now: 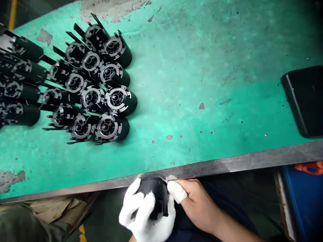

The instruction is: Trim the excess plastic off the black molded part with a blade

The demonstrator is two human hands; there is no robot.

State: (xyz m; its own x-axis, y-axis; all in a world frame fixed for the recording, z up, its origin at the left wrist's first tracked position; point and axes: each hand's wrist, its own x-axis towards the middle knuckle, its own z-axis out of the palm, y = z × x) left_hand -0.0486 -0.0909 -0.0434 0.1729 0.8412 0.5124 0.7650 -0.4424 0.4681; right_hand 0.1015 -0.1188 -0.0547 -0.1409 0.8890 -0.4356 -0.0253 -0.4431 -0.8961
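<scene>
Left hand (145,215), in a white glove, clenched around a black cylindrical plastic part (154,195), held just below the metal front edge of the bench (227,164), close to the body. Fingers wrapped over the part's side, likely to keep it steady and turned toward the other hand. Right hand (199,205), bare except for a white cot on one fingertip (177,191), pinched on a small thin blade or scraper (164,179) whose tip touches the upper rim of the part; exact tool too small to tell. Both hands pressed close together, apparently so the tool can work along the part's edge with control.

Further out, on the worn green bench surface, a cluster of similar black cylindrical parts (101,90) lying on their sides in tight rows at the left, open ends with pale ring-shaped insides facing the viewer, thin black prongs sticking out behind. More of the same (20,84) at the far left edge, partly cut off. Well apart, at the right edge of the bench, a black tray (306,101), only partly in view. Below the bench at the right, a blue bin (302,201) with something orange (310,167) at its top. At lower left, brown cardboard (50,208) and a dark green sleeve or cloth (20,225).
</scene>
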